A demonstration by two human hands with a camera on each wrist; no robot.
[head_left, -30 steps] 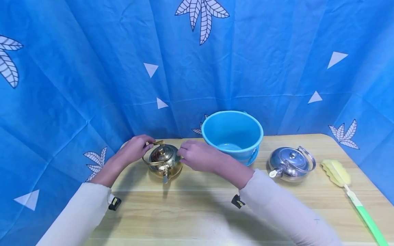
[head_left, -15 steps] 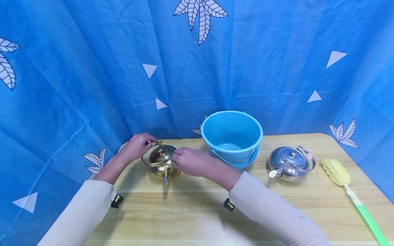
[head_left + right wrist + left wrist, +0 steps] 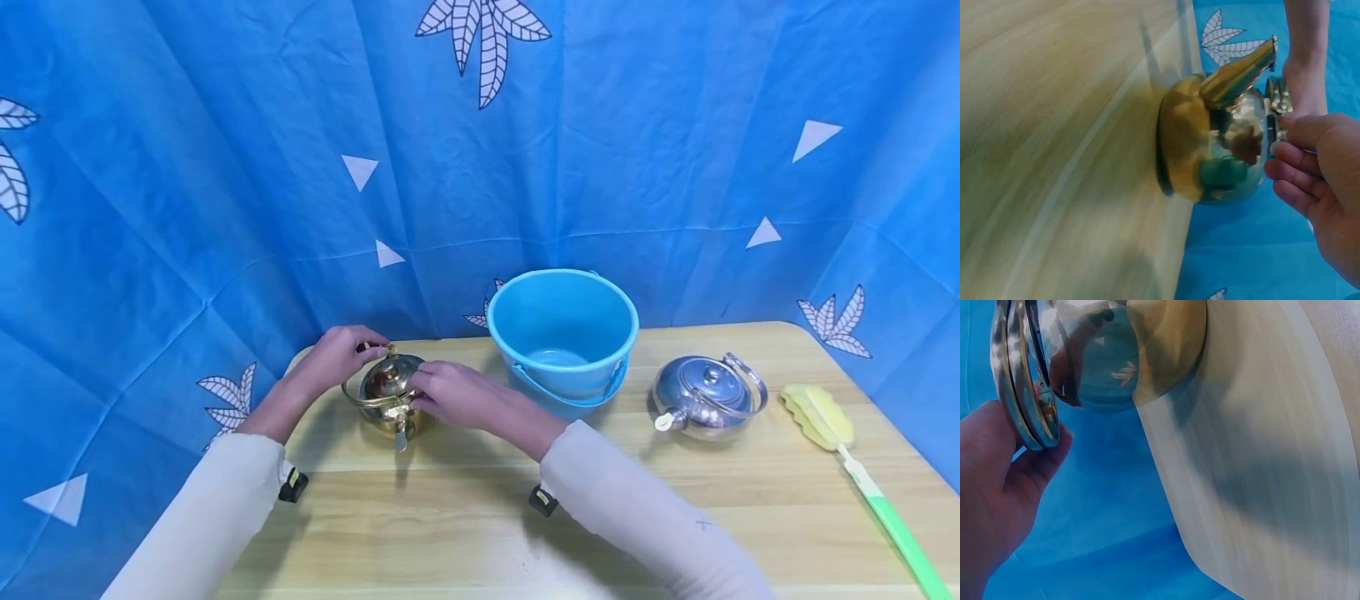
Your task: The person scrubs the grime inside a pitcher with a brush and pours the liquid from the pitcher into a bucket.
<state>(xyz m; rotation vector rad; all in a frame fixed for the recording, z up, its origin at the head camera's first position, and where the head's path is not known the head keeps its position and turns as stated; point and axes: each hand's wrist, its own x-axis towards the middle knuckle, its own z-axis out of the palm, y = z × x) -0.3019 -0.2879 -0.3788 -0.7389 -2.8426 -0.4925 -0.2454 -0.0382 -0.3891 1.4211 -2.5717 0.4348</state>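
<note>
From my seat I see the left hand (image 3: pixel 336 354) pinching the thin loop handle (image 3: pixel 1019 369) of the round, shiny gold metal kettle (image 3: pixel 1210 150), and the right hand (image 3: pixel 453 392) pinching it nearer the spout (image 3: pixel 1241 75). The kettle stands on the pale wood counter (image 3: pixel 420 517), left of the round blue plastic bucket (image 3: pixel 562 392). I think it's hard, slippery, and heavier if full, so I'd hold the handle, not its smooth sides.

Line-up, left to right

One kettle (image 3: pixel 385 388) sits left on the table (image 3: pixel 420 533), between left hand (image 3: pixel 333 358) and right hand (image 3: pixel 453 396); next the bucket (image 3: pixel 588 386), then a second kettle (image 3: pixel 705 404), the brush (image 3: pixel 860 481) far right, the curtain (image 3: pixel 637 167) behind them all!
</note>
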